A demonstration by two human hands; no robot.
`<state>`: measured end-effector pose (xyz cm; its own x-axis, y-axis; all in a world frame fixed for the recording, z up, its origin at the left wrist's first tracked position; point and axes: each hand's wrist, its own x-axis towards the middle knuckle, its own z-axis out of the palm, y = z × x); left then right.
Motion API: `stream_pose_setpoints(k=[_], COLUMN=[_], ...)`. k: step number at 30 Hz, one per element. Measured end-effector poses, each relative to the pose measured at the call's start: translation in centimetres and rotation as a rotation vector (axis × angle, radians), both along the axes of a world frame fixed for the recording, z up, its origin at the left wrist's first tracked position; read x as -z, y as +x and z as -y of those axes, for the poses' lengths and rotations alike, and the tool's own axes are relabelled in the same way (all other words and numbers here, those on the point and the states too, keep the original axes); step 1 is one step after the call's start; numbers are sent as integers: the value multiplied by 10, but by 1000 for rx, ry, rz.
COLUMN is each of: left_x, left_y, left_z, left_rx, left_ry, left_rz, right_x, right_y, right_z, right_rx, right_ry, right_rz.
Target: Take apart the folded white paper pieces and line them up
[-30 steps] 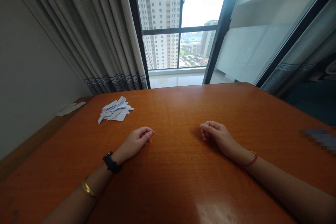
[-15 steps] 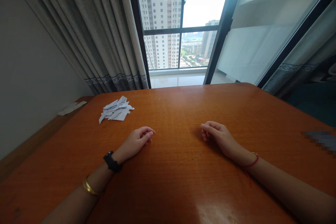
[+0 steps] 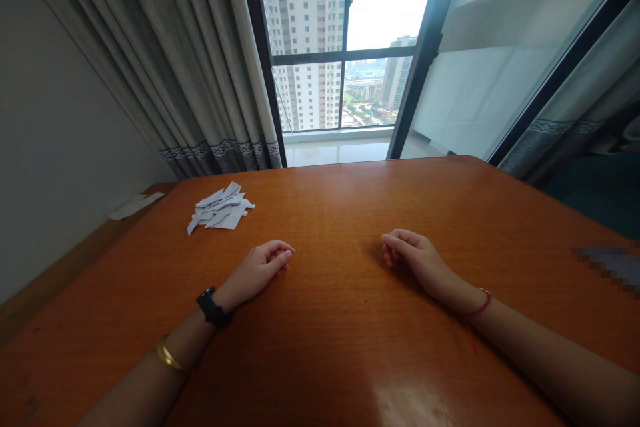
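My left hand (image 3: 260, 269) rests on its side on the brown wooden table (image 3: 325, 360). Its fingers are loosely curled in and I see nothing in them. Beyond it, to the far left, lies a heap of torn white paper pieces (image 3: 223, 208), apart from the hand. Across from it my right hand (image 3: 413, 257) rests on the tabletop as well, thumb against the curled fingers, with nothing showing in the grip. A gap of bare wood separates the two hands.
A blurred-out dark object (image 3: 613, 265) lies near the table's right edge. Some pale flat pieces (image 3: 136, 205) are on a lower wooden surface beside the left wall. Behind the table's far edge hang grey curtains (image 3: 210, 67), next to a dark-framed glass door (image 3: 417, 80).
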<state>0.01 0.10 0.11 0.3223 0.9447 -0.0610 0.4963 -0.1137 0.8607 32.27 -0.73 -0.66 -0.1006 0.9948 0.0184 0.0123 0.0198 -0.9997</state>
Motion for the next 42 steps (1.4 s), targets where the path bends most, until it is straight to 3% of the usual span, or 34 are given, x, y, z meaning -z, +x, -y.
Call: stream_pose_setpoints(k=[24, 42], left_x=[0, 0], left_y=[0, 0], left_z=[0, -1], left_rx=[2, 0], left_ry=[5, -12], left_rz=[-10, -1], right_x=[-6, 0], right_y=[-3, -1], right_z=[1, -1], right_rx=[14, 0], right_ry=[-26, -29], right_rz=[32, 10])
